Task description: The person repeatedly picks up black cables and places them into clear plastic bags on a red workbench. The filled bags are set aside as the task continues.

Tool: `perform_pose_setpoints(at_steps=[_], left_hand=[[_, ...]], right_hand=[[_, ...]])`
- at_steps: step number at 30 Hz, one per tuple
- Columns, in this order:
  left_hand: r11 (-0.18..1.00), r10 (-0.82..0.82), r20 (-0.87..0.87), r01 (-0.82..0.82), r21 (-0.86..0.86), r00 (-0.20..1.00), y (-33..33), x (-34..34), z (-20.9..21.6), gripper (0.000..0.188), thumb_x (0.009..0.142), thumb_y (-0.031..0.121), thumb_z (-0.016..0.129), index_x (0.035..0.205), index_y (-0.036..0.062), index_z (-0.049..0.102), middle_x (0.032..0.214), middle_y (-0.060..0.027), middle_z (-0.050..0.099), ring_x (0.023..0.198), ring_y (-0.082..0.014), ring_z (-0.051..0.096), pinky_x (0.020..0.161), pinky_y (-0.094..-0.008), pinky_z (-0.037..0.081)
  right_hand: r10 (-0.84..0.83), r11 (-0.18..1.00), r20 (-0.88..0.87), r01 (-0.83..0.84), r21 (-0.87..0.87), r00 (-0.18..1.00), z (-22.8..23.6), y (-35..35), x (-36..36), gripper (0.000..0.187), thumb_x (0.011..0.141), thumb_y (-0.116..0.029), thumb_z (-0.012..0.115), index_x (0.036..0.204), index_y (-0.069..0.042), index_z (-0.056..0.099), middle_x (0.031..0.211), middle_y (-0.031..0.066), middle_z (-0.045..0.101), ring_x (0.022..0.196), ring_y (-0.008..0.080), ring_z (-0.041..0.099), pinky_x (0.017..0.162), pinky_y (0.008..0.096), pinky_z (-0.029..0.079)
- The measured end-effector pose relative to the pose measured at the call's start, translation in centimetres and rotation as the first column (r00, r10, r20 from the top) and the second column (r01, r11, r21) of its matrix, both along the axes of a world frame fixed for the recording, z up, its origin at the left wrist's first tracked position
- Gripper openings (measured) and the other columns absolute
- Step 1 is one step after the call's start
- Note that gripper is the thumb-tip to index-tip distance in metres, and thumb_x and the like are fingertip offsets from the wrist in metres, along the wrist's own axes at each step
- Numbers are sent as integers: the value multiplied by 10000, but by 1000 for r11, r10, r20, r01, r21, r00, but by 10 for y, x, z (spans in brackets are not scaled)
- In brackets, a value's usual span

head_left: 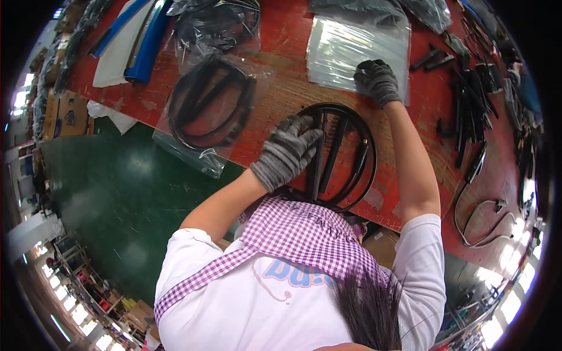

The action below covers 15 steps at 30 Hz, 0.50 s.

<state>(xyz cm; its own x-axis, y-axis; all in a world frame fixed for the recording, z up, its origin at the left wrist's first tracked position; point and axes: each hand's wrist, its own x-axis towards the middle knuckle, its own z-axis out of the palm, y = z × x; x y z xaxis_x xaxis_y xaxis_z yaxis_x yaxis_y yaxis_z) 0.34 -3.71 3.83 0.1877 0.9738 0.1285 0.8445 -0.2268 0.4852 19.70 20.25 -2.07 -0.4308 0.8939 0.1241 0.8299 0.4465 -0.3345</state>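
Note:
My left hand (287, 151), in a grey knit glove, is closed over the left side of a coiled black cable (373, 165). Straight black rods (335, 152) lie inside the coil, and my fingers reach onto the nearest one. The coil rests at the table's front edge, close to my apron. Farther off and to the right, my right hand (378, 81), gloved the same way, has its fingers curled in on a stack of clear plastic bags (333, 50). Its fingertips appear to pinch the top bag; the grip itself is partly hidden.
A bagged black coil (211, 104) lies left, overhanging the edge of the red table (281, 64). Another bagged coil (216, 23) sits behind it. Blue-edged strips (143, 52) are at the far left. Loose black parts (468, 111) and a pale cord (483, 205) lie right.

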Motion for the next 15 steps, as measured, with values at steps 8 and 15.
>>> perform_pose_setpoints(at_steps=[8,15], left_hand=[[999,13,158,-19,40,987,4,-4,0,278,721,136,627,996,108,609,1057,-109,554,976,-302,524,826,-406,445],[993,-5,267,-25,111,964,49,9,-6,242,756,148,595,991,94,612,969,-110,600,938,-293,548,813,-384,453]], right_hand=[[84,996,-75,-85,-14,994,-29,16,1,181,708,-235,621,862,-148,657,878,124,594,863,321,555,789,405,450],[5,1000,-6,-5,15,1000,-28,17,-4,212,759,-291,603,865,-109,632,911,148,585,875,335,551,788,428,443]])
